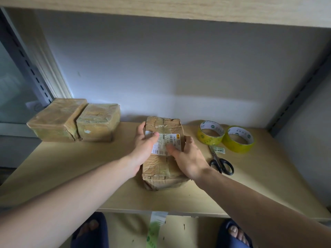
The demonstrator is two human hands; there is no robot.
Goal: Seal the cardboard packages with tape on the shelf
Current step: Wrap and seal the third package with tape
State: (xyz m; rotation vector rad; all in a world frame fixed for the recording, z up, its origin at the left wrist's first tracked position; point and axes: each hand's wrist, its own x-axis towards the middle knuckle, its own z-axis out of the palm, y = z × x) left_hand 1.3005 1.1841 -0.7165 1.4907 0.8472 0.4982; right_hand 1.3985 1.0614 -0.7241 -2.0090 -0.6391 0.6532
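A worn cardboard package with a white shipping label lies lengthwise in the middle of the wooden shelf. My left hand wraps its left side, thumb across the label. My right hand holds its right side, thumb pressing on the label and fingers curled over the right edge. Two yellow tape rolls stand to the right of the package, with black-handled scissors in front of them.
Two taped cardboard packages sit side by side at the shelf's back left. A strip of tape hangs from the shelf's front edge. An upper shelf board runs overhead. A metal upright stands at right.
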